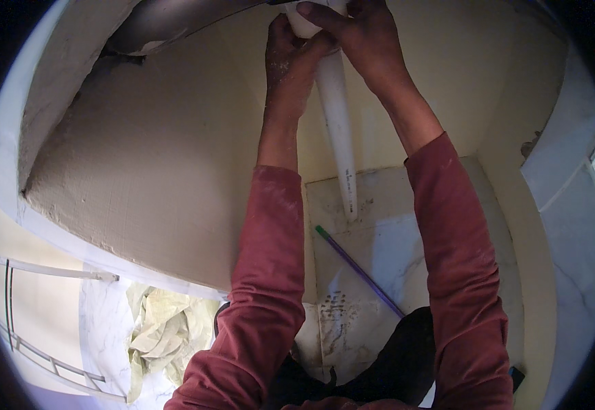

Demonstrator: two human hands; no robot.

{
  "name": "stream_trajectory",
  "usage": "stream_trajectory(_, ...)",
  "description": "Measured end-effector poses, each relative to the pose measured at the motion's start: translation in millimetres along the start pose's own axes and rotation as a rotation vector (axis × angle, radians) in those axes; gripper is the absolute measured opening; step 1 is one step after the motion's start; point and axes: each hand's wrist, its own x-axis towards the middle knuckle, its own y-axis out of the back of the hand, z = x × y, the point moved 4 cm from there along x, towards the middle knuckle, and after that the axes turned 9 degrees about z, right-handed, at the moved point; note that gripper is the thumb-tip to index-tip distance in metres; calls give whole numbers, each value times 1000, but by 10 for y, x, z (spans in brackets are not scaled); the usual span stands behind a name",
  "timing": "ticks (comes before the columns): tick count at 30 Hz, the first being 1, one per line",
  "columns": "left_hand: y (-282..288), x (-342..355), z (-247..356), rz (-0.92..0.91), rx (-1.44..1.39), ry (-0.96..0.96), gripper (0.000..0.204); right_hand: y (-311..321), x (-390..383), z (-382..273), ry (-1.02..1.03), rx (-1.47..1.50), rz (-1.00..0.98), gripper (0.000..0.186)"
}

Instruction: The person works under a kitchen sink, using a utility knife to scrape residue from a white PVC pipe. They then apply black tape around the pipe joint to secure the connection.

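Purple stick [359, 271], green-ended, on marbled tile floor [379, 345]; crumpled pale sheeting [164, 328], near left; ladder-like frame [53, 367], farther left.

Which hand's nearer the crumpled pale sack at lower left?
Left. In the picture, the left hand is above and right of the sack; the right hand is farther right, both at the white fitting.

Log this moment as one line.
left hand: holding white fitting | right hand: holding white fitting | white pipe: below hands, running toward floor | purple stick: on floor
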Motion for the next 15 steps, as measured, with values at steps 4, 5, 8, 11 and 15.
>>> stream_trajectory(4, 108, 133, 10, 92, 564, 11, 57, -86, -48, 61, 6, 73, 86, 90)
stream_trajectory(5, 70, 122, 20, 131, 564, 36, 58, -105, -58, 46, -1, 76, 99, 91)
stream_trajectory(8, 83, 127, 20, 182, 662, -41, 59, -94, -73, 19, -90, 20, 79, 94)
stream_trajectory(11, 90, 95, 22, 152, 661, -35, 58, -115, -55, 48, -66, 81, 77, 93)
stream_trajectory(15, 126, 146, -23, 59, 619, 9, 54, -44, -16, 81, -99, 122, -12, 92)
